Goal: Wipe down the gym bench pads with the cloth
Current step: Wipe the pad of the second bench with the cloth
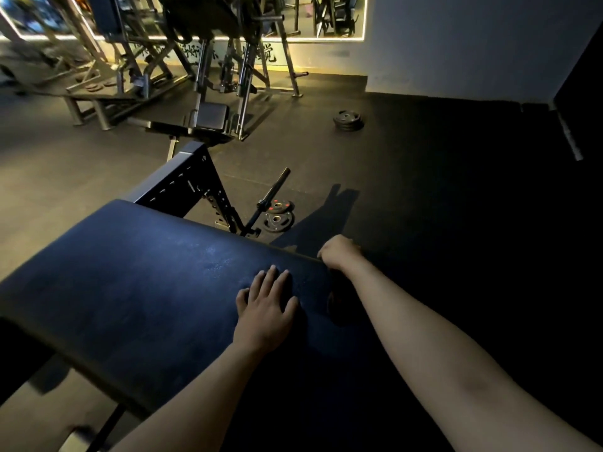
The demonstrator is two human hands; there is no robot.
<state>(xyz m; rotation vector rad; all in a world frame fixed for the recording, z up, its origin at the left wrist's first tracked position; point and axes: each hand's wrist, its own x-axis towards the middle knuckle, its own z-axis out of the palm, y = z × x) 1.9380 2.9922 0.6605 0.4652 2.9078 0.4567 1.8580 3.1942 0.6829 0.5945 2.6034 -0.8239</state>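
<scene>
A dark blue bench pad (137, 282) fills the lower left of the view and slopes up toward the far left. My left hand (266, 308) lies flat on the pad near its right edge, fingers straight and spread. My right hand (337, 252) is at the pad's far right edge with its fingers curled. A dark cloth (337, 296) hangs under that hand against the side of the pad. The light is dim, so the cloth's outline is hard to make out.
The bench's black metal frame (192, 187) rises behind the pad. A barbell bar (272, 197) and weight plates (277, 218) lie on the floor just beyond it. More plates (348, 120) sit farther back. Gym machines (208, 70) stand along the mirrored wall.
</scene>
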